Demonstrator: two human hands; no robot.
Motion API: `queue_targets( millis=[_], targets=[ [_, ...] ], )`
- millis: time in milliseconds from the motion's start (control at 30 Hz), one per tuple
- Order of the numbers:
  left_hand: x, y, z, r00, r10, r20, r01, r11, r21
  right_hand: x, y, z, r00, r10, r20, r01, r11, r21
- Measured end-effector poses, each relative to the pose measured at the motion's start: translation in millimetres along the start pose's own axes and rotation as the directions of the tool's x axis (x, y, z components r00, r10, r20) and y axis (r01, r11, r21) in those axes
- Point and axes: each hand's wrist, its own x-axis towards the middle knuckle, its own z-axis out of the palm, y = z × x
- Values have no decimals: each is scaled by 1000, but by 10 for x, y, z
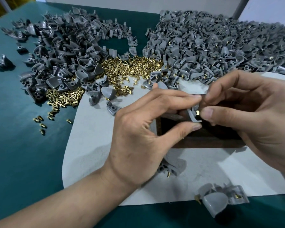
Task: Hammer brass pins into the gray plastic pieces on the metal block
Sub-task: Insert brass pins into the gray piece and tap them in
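Note:
My left hand (143, 137) pinches a small gray plastic piece (192, 115) between thumb and forefinger, just above the dark metal block (202, 139). My right hand (247, 116) pinches a brass pin (197, 112) and holds it against that piece. The block is rusty brown at its edges, sits on a white cloth (95, 145), and is largely hidden by both hands. No hammer is in view.
A heap of loose brass pins (130, 68) lies behind the block. Gray pieces without pins (61, 55) are piled at the left, pieces with pins (212, 46) at the right. A few pinned pieces (220, 199) lie near the front edge on the green table (23, 153).

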Motion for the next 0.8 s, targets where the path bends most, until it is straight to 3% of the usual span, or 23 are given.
queue_targets(
  millis=[600, 800],
  targets=[
    [-7, 2, 10, 1000, 1, -1, -1, 999, 33, -39, -61, 31, 994, -112, -15, 102, 946, -307],
    [-9, 4, 16, 1000, 7, 6, -7, 998, 67, -29, -69, 36, 996, -86, -14, 80, 964, -255]
  ],
)
